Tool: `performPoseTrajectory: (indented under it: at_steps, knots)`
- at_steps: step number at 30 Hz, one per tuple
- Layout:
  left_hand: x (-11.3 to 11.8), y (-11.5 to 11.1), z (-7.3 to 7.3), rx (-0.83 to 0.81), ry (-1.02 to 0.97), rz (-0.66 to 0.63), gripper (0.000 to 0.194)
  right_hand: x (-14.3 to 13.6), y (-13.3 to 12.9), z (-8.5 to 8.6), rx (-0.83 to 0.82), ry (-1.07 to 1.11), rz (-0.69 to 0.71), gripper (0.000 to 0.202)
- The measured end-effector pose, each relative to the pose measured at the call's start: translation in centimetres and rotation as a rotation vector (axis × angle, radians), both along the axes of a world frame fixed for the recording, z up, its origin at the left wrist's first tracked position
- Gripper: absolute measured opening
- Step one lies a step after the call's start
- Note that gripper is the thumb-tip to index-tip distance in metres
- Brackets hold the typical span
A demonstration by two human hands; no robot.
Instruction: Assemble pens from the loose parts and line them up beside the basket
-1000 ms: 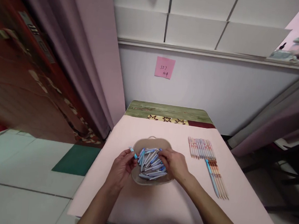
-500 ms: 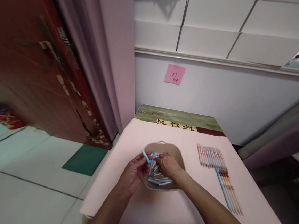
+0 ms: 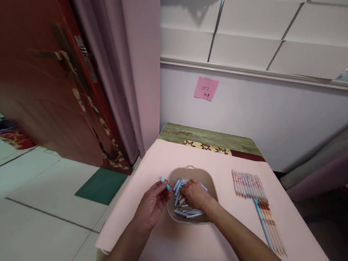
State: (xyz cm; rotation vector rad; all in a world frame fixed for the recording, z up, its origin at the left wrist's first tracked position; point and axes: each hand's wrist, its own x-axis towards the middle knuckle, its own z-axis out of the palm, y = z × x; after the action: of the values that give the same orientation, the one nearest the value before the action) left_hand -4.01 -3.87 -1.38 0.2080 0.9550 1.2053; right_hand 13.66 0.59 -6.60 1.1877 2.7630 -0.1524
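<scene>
"While you looked left of the left hand (image 3: 153, 205), what was there?"

"Farthest out to its left sat the bucket (image 3: 11, 133), partly behind the door (image 3: 29, 77). Then came the curtain (image 3: 107, 59), and below that, nearer the hand, the green mat (image 3: 101, 186) on the floor."

"And the left hand itself?"

"It was palm up, just beside the left rim of the bin (image 3: 214, 187). Thumb and fingers were pinched closed on a short blue piece (image 3: 164, 183), which slanted out past the fingertips, clear of the bin."

"Where were the pens (image 3: 177, 191)?"

"Loose in the bin, to the right of the left hand and under and around the right hand (image 3: 195, 193). They were blue, white and pale purple, lying at different angles."

"How far open was the right hand?"

"I couldn't tell. It reached into the bin palm down, its fingers bent in among the pens, so its fingertips and any hold they had were hidden."

"Anything beyond it?"

"A pink note (image 3: 206, 88) on the wall, straight past the right hand. Well to that hand's right, on the table (image 3: 182, 245), a row (image 3: 250, 186) of capped-looking pens lay side by side. Just nearer the person was a second group: the blue pen (image 3: 264, 225) on its left edge, with the brown-topped pens (image 3: 272, 226) beside it."
</scene>
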Motion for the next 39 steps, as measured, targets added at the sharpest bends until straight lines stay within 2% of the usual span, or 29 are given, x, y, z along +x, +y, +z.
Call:
performPoseTrajectory:
  at_steps: [3, 6, 11, 13, 16, 19, 21, 23, 25, 27, 31, 34, 36, 39]
  knots:
    - [0.2, -0.1, 0.0, 0.013, -0.009, -0.014, 0.011, 0.0, 0.0, -0.1, 0.001, 0.02, -0.006, 0.022]
    - [0.5, -0.2, 0.2, 0.028, 0.019, -0.025, 0.025, 0.1, 0.0, 0.0, -0.006, 0.05, -0.017, 0.022]
    - [0.6, -0.5, 0.4, 0.1, 0.089, -0.048, 0.047, 1.4, -0.5, 1.6, -0.031, 0.179, -0.045, 0.019]
    - [0.6, -0.7, 0.6, 0.142, 0.109, -0.073, 0.052, 2.1, -1.1, 2.3, -0.066, 0.418, -0.134, 0.017]
    - [1.0, -0.9, 0.7, 0.201, 0.142, -0.088, 0.059, 2.9, -2.3, 2.5, -0.222, 0.98, -0.375, 0.012]
    - [1.9, -1.1, 0.6, 0.277, 0.217, -0.098, 0.063, 3.1, -3.7, 2.2, -0.425, 1.446, -0.569, 0.027]
    - [2.6, -1.1, 0.5, 0.31, 0.278, -0.11, 0.06, 3.2, -4.5, 2.0, -0.516, 1.626, -0.654, 0.032]
    - [2.9, -1.1, 0.6, 0.308, 0.313, -0.115, 0.048, 3.4, -5.2, 2.0, -0.541, 1.677, -0.719, 0.032]
    - [2.9, -1.0, 0.8, 0.289, 0.316, -0.094, 0.036, 4.0, -5.7, 2.3, -0.488, 1.603, -0.753, 0.031]
    - [2.5, -0.8, 1.0, 0.27, 0.312, -0.041, 0.032, 4.7, -5.7, 2.8, -0.334, 1.385, -0.765, 0.028]
    - [1.9, -0.9, 1.2, 0.236, 0.305, 0.043, 0.031, 5.9, -4.5, 4.1, 0.002, 0.656, -0.731, 0.02]
    - [2.2, -1.6, 1.1, 0.221, 0.299, -0.005, 0.03, 5.8, -3.1, 4.6, 0.051, 0.245, -0.604, 0.023]
    - [2.5, -2.0, 0.9, 0.216, 0.306, -0.029, 0.03, 5.4, -2.2, 4.5, 0.033, 0.151, -0.522, 0.024]
    - [2.5, -2.3, 0.6, 0.221, 0.337, -0.033, 0.03, 4.6, -1.1, 4.0, -0.008, 0.126, -0.436, 0.021]
